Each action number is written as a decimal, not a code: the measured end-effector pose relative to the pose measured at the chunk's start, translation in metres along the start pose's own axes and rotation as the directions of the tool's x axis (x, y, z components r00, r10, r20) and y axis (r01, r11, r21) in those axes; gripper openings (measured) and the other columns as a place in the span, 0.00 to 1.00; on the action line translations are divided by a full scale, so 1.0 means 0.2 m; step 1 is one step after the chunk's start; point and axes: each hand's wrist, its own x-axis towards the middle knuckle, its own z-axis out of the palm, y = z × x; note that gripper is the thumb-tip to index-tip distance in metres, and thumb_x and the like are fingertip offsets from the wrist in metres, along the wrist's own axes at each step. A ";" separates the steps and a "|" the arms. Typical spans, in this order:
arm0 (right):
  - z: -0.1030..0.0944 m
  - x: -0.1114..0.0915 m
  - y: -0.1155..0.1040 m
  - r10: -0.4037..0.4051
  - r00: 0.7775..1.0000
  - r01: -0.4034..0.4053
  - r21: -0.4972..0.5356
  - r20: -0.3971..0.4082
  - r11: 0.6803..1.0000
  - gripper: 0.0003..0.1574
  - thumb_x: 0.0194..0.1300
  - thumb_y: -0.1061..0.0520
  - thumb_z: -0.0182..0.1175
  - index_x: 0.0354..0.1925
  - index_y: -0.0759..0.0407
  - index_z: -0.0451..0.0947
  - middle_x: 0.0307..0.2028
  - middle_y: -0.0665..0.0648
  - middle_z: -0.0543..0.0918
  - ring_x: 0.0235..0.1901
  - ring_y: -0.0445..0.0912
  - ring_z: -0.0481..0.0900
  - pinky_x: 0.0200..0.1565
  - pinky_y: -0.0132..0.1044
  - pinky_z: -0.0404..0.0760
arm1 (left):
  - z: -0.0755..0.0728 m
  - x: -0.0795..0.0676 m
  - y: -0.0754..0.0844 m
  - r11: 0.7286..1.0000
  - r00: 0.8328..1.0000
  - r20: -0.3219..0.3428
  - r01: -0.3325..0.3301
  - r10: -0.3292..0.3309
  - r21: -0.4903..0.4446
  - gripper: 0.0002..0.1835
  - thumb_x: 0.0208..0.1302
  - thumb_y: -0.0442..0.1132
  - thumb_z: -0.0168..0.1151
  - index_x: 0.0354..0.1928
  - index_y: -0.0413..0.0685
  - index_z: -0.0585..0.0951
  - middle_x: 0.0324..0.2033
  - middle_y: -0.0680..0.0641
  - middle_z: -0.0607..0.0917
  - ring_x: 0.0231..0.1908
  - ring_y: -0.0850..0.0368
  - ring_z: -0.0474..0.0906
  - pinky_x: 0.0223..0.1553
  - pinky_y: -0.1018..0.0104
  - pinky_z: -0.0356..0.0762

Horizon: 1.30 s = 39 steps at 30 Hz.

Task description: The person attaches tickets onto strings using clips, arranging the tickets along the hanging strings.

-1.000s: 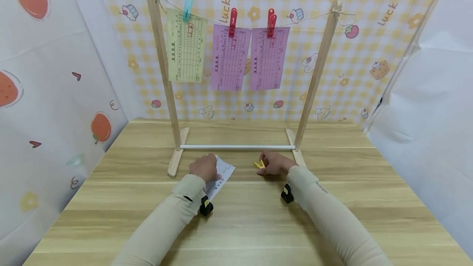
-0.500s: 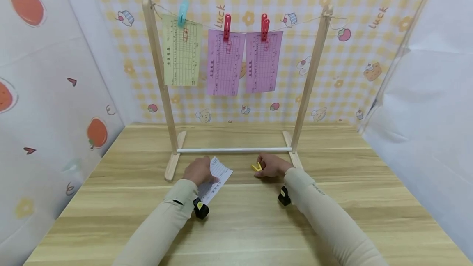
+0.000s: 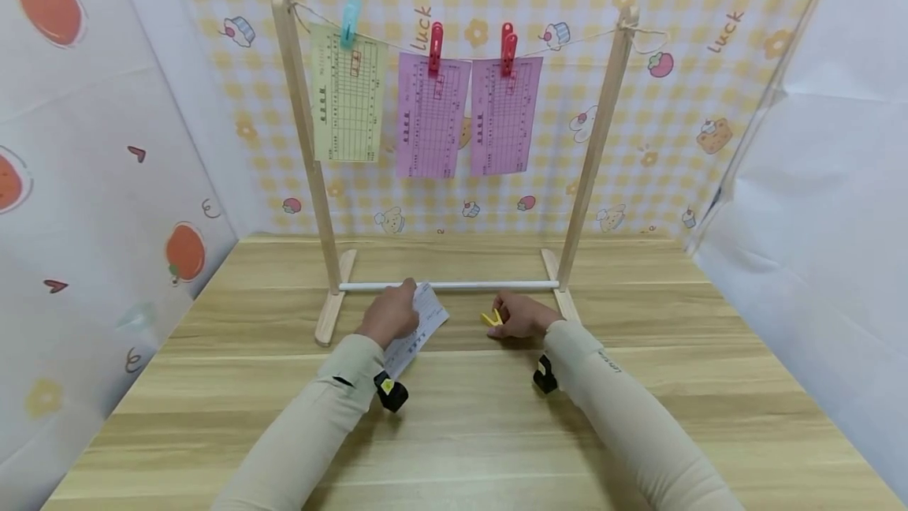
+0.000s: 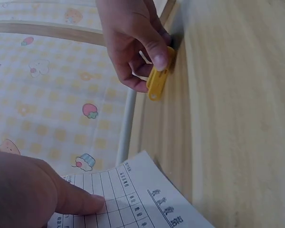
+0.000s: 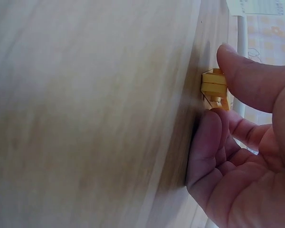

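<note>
My left hand (image 3: 390,315) pinches a white printed form slip (image 3: 426,320), with the thumb lying across its printed grid in the left wrist view. The slip's far corner sits close to the white crossbar. To the right, my right hand (image 3: 523,315) holds a yellow clothespin (image 3: 492,318) between thumb and fingers, low over the tabletop. In the right wrist view the clothespin (image 5: 213,86) shows end-on between the thumb and the curled fingers. The fingers of the left hand beneath the slip are hidden.
Behind the hands stands a wooden frame (image 3: 596,152) with a white crossbar (image 3: 454,286). On its string hang a yellow slip (image 3: 347,105) under a blue clothespin (image 3: 351,20) and two pink slips (image 3: 429,128) under red clothespins (image 3: 436,47). A patterned cloth backs it.
The left hand has lifted slightly and moved forward with the slip, toward the crossbar. The right hand keeps hold of the clothespin almost in place. The head view has shifted a little.
</note>
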 end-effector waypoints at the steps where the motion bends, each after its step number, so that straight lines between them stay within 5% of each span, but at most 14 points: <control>1: 0.00 0.00 0.00 0.000 1.000 0.000 -0.002 -0.001 1.000 0.19 0.62 0.54 0.68 0.42 0.59 0.68 0.35 0.55 0.76 0.35 0.47 0.73 0.40 0.41 0.73 | -0.01 0.00 0.00 1.000 1.000 -0.002 -0.011 0.011 -0.002 0.29 0.62 0.30 0.56 0.66 0.37 0.65 0.51 0.33 0.79 0.34 0.47 0.76 0.35 0.55 0.76; 12: 0.00 0.00 0.00 -0.003 1.000 0.003 0.000 -0.001 1.000 0.19 0.63 0.54 0.67 0.42 0.59 0.67 0.35 0.55 0.75 0.34 0.47 0.72 0.39 0.40 0.72 | -0.08 0.03 0.06 0.995 1.000 -0.018 -0.026 0.024 -0.096 0.18 0.65 0.34 0.60 0.56 0.42 0.72 0.40 0.40 0.80 0.33 0.50 0.78 0.32 0.59 0.78; 22: 0.01 -0.01 -0.01 -0.017 0.999 0.017 0.008 -0.041 1.000 0.20 0.62 0.54 0.68 0.41 0.59 0.67 0.35 0.55 0.76 0.35 0.47 0.73 0.40 0.41 0.73 | -0.13 0.04 0.12 0.989 0.997 -0.051 -0.063 0.056 -0.133 0.21 0.66 0.37 0.61 0.60 0.44 0.71 0.43 0.40 0.80 0.35 0.50 0.79 0.35 0.58 0.79; 33: 0.05 -0.04 0.00 0.012 0.991 -0.002 0.074 -0.136 0.997 0.21 0.59 0.57 0.69 0.43 0.58 0.68 0.35 0.55 0.78 0.35 0.48 0.76 0.39 0.42 0.75 | -0.18 0.06 0.23 0.983 0.993 -0.069 -0.106 0.097 -0.151 0.20 0.65 0.37 0.62 0.58 0.45 0.72 0.42 0.42 0.80 0.34 0.51 0.79 0.31 0.61 0.80; 39: 0.03 -0.05 0.04 0.029 0.988 0.005 0.214 -0.153 0.977 0.25 0.57 0.60 0.69 0.50 0.62 0.69 0.35 0.57 0.77 0.32 0.48 0.77 0.33 0.39 0.78 | -0.21 0.05 0.31 0.976 0.988 -0.081 -0.143 0.131 -0.163 0.19 0.65 0.37 0.62 0.57 0.47 0.72 0.44 0.42 0.81 0.36 0.51 0.80 0.34 0.59 0.80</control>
